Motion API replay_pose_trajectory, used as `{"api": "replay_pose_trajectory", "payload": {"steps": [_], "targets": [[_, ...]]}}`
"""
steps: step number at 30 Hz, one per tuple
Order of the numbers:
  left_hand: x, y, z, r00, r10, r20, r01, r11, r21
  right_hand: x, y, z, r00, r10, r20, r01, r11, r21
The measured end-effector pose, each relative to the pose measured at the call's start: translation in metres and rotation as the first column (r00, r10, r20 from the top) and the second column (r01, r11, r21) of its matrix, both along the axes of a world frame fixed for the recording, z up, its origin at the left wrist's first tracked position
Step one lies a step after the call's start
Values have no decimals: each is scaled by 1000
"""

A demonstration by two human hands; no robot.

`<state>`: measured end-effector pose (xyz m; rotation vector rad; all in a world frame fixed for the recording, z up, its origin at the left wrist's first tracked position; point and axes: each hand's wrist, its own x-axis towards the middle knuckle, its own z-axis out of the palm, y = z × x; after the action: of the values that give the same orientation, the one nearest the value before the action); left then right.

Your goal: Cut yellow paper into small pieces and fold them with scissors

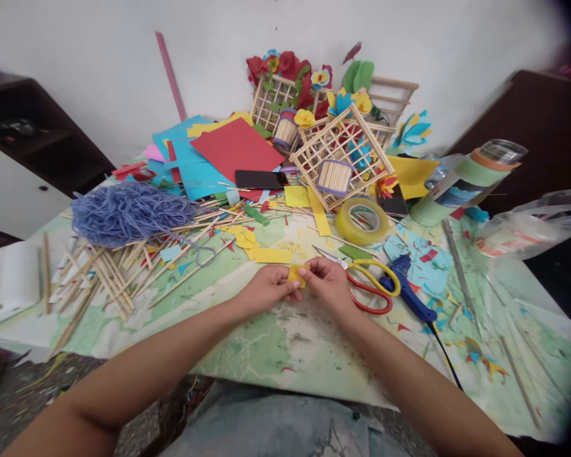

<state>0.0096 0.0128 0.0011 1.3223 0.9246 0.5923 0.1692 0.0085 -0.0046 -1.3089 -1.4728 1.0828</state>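
Note:
A small piece of yellow paper point(297, 274) is pinched between my two hands above the front middle of the table. My left hand point(272, 284) grips its left side, fingers closed. On the other side, my right hand point(327, 280) holds it with thumb and fingertips. Scissors point(368, 285) with one yellow and one red handle lie just right of my right hand. A blue glue gun point(412, 292) rests beyond them, its cord running toward the front edge. Behind my hands lie a yellow paper strip point(273, 256) and several cut yellow pieces point(245, 238).
Blue yarn point(131, 212) and loose wooden sticks point(109, 279) cover the left. A tape roll point(361, 221), stick lattice frames point(342, 155) with paper flowers, red paper point(238, 149) and a phone point(261, 179) stand or lie behind. A green bottle point(461, 184) is at right.

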Motion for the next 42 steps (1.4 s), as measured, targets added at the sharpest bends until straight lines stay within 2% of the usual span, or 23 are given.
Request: {"api": "replay_pose_trajectory", "payload": {"steps": [8, 15, 21, 24, 27, 29, 31, 33, 34, 36, 37, 39, 40, 42], "targets": [[-1, 2, -3, 995, 53, 83, -50, 998, -43, 2, -3, 5, 979, 146, 145, -154, 987, 44], [0, 1, 2, 992, 90, 83, -84, 993, -79, 3, -2, 5, 987, 106, 120, -113, 992, 54], [-1, 2, 4, 989, 134, 67, -128, 988, -87, 1, -4, 6, 986, 136, 92, -138, 990, 24], [0, 0, 4, 986, 151, 77, -143, 985, -96, 1, -4, 9, 990, 134, 50, -135, 991, -2], [-1, -2, 2, 982, 164, 95, -157, 985, -79, 7, -1, 12, 996, 81, -26, -82, 996, -29], [-4, -2, 2, 973, 216, 75, -217, 976, 6, 14, 4, 14, 996, 10, -93, -15, 999, -51], [-8, 1, 3, 951, 305, 43, -307, 930, 200, 20, 7, 17, 986, -29, -163, 14, 995, -94], [-11, 4, 4, 931, 363, 29, -334, 818, 467, 22, 8, 20, 974, 15, -225, -55, 983, -173], [-11, 6, 4, 934, 357, 28, -306, 753, 582, 21, 7, 21, 965, 54, -256, -112, 970, -216], [-11, 9, 4, 956, 291, 30, -220, 648, 729, 16, 2, 21, 938, 137, -318, -235, 927, -293], [-11, 9, 4, 969, 244, 33, -182, 620, 763, 12, -1, 21, 922, 169, -347, -286, 904, -318], [-9, 9, 3, 985, 165, 57, -147, 608, 780, 6, -6, 20, 896, 211, -391, -355, 869, -345], [-8, 9, 2, 987, 145, 75, -150, 628, 763, 4, -7, 20, 886, 224, -405, -377, 858, -350], [-7, 9, 1, 979, 173, 107, -201, 737, 645, 3, -8, 22, 874, 235, -425, -398, 848, -351]]}}
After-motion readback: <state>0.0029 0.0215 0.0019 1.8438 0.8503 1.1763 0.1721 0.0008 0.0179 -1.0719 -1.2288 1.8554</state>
